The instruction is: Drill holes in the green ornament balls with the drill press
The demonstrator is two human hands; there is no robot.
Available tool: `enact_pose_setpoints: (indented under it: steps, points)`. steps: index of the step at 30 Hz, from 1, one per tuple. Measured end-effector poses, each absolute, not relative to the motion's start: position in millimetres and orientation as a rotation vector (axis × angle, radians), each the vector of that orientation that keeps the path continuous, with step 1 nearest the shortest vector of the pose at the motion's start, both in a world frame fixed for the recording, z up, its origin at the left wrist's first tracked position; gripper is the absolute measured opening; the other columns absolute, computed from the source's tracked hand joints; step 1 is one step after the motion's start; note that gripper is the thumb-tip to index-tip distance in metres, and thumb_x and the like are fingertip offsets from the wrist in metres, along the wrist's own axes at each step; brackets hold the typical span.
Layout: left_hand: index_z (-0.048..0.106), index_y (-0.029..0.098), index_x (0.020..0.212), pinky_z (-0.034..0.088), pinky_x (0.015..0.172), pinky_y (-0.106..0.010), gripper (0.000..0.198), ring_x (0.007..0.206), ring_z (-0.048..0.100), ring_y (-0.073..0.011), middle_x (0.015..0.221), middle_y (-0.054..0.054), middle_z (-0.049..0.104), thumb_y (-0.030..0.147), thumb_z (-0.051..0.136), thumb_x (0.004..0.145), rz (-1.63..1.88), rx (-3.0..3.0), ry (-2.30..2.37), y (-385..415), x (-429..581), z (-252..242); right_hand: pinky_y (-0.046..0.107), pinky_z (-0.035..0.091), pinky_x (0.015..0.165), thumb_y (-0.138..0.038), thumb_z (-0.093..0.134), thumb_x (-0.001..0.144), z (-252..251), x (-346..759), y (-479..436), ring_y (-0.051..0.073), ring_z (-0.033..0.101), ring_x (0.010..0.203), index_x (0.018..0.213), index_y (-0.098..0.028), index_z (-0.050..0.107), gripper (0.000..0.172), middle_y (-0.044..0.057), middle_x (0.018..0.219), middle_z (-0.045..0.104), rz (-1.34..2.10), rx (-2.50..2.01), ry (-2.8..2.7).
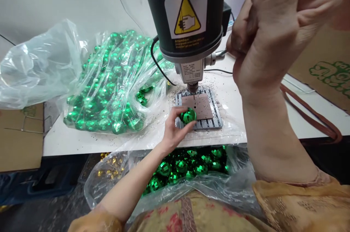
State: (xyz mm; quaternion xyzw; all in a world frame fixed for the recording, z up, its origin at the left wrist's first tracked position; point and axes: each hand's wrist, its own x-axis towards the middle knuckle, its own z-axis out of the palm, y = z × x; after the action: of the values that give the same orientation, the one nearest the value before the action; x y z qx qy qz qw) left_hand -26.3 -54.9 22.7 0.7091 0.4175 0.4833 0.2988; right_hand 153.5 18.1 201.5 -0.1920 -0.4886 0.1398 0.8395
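Between the thumb and fingers of my left hand (175, 126) is a shiny green faceted ball (188, 116), held at the front left of the drill press base (218, 117). On that base lies a flat brown plate (203, 106) with a small hole in it. A thin drill bit (194, 96) points down from the chuck (193, 87) above the plate, apart from the ball. My right hand (279, 24), raised close to the camera, is closed around the feed lever (222, 54) of the drill press (188, 16); most of the lever is hidden by the fingers.
A clear plastic bag (109, 78) of green balls lies on the white table (68, 143) at left. Below the front edge, more green balls (182, 166) sit in an open plastic bag, with gold pieces (111, 168) beside them. Cardboard boxes (322, 53) flank both sides. Dark shavings surround the base.
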Motion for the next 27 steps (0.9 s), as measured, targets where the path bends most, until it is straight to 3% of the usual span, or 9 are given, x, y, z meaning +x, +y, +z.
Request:
enact_pose_setpoints:
  steps: [5, 7, 10, 13, 18, 20, 22, 23, 27]
  points:
    - [0.060, 0.026, 0.127, 0.055, 0.091, -0.039, 0.044, 0.112, 0.065, -0.0274, 0.123, -0.013, 0.064, 0.036, 0.073, 0.087, 0.665, 2.173, 0.813, -132, -52, 16, 0.027, 0.018, 0.044, -0.048, 0.068, 0.078, 200, 151, 22, 0.004, 0.031, 0.038, 0.054, -0.028, 0.030, 0.049, -0.006, 0.046, 0.026, 0.301, -0.328, -1.009]
    - [0.058, 0.028, 0.132, 0.056, 0.093, -0.044, 0.044, 0.114, 0.065, -0.0311, 0.128, -0.014, 0.063, 0.039, 0.067, 0.090, 0.352, 2.291, 0.799, -155, -56, -5, 0.028, 0.016, 0.044, -0.055, 0.067, 0.075, 200, 150, 23, 0.004, 0.030, 0.037, 0.055, -0.028, 0.031, 0.049, -0.007, 0.047, 0.024, 0.296, -0.290, -1.006]
    - [0.057, 0.031, 0.138, 0.056, 0.092, -0.052, 0.053, 0.109, 0.068, -0.0363, 0.130, -0.014, 0.065, 0.039, 0.070, 0.087, 0.099, 2.401, 0.816, -176, -54, -37, 0.028, 0.017, 0.044, -0.036, 0.070, 0.080, 199, 151, 23, 0.005, 0.029, 0.038, 0.056, -0.027, 0.033, 0.044, -0.007, 0.046, 0.025, 0.309, -0.287, -1.003]
    - [0.055, 0.036, 0.140, 0.058, 0.090, -0.049, 0.061, 0.106, 0.070, -0.0338, 0.133, -0.011, 0.066, 0.040, 0.075, 0.083, 0.286, 2.444, 0.818, -179, -49, -43, 0.028, 0.017, 0.043, -0.009, 0.059, 0.085, 196, 154, 22, 0.006, 0.030, 0.037, 0.055, -0.026, 0.033, 0.043, -0.007, 0.043, 0.028, 0.285, -0.285, -1.023]
    - [0.064, 0.032, 0.124, 0.057, 0.096, -0.039, 0.039, 0.113, 0.067, -0.0244, 0.126, -0.007, 0.070, 0.017, 0.059, 0.088, 0.605, 2.672, 0.727, -130, -56, 4, 0.026, 0.023, 0.041, -0.013, 0.056, 0.088, 189, 155, 22, 0.007, 0.033, 0.037, 0.055, -0.024, 0.034, 0.041, -0.007, 0.043, 0.032, 0.210, -0.348, -1.062]
    - [0.067, 0.025, 0.103, 0.058, 0.092, -0.038, 0.032, 0.108, 0.069, -0.0228, 0.107, -0.008, 0.074, 0.006, 0.046, 0.088, 0.758, 2.716, 0.972, -89, -70, 28, 0.028, 0.023, 0.039, -0.014, 0.057, 0.087, 188, 154, 21, 0.009, 0.033, 0.035, 0.054, -0.024, 0.036, 0.041, -0.007, 0.042, 0.032, 0.203, -0.351, -1.047]
    - [0.065, 0.020, 0.101, 0.057, 0.087, -0.040, 0.034, 0.102, 0.070, -0.0239, 0.099, -0.010, 0.073, 0.002, 0.039, 0.087, 0.710, 2.678, 1.392, -43, -87, 50, 0.031, 0.021, 0.038, -0.016, 0.059, 0.086, 188, 154, 21, 0.010, 0.031, 0.035, 0.052, -0.025, 0.036, 0.041, -0.006, 0.041, 0.033, 0.216, -0.348, -1.027]
    - [0.064, 0.016, 0.106, 0.056, 0.088, -0.043, 0.036, 0.102, 0.069, -0.0269, 0.101, -0.014, 0.072, 0.001, 0.038, 0.087, 0.663, 2.651, 1.547, -21, -96, 59, 0.032, 0.020, 0.038, -0.016, 0.059, 0.085, 187, 154, 21, 0.010, 0.030, 0.034, 0.052, -0.026, 0.037, 0.042, -0.006, 0.041, 0.033, 0.226, -0.350, -1.023]
    - [0.064, 0.013, 0.120, 0.052, 0.093, -0.043, 0.043, 0.119, 0.063, -0.0324, 0.123, -0.020, 0.067, 0.001, 0.041, 0.087, -0.386, 2.321, 2.263, 45, -120, 81, 0.033, 0.018, 0.038, -0.016, 0.061, 0.083, 186, 157, 21, 0.009, 0.029, 0.033, 0.050, -0.025, 0.040, 0.040, -0.006, 0.040, 0.034, 0.243, -0.345, -1.036]
